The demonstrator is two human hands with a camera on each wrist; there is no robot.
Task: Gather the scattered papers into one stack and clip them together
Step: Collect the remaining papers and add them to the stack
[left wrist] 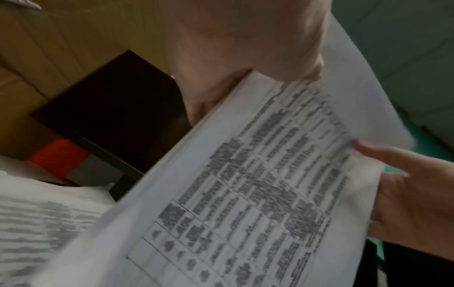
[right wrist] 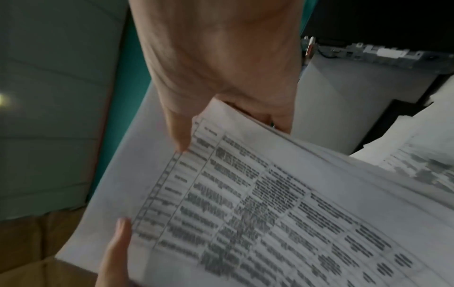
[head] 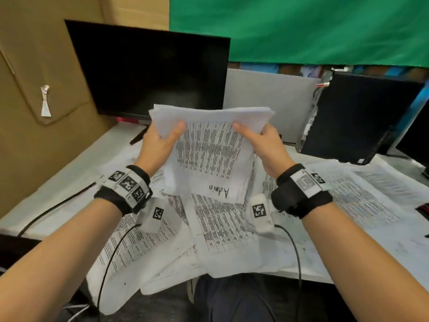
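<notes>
A stack of printed papers [head: 209, 154] is held up above the desk [head: 76, 163], in front of the dark monitor [head: 151, 73]. The left hand [head: 157, 145] and right hand [head: 267, 145] grasp its far corners, thumbs on top. More loose sheets [head: 220, 224] lie scattered below.

The stack [head: 209, 154] was thin white paper, matt and slightly creased, like the loose sheets [head: 218, 228] on the smooth white counter [head: 69, 173]. The monitor [head: 148, 70] screen looked glossy black; brown cardboard [head: 34, 54] looked matt.
</notes>
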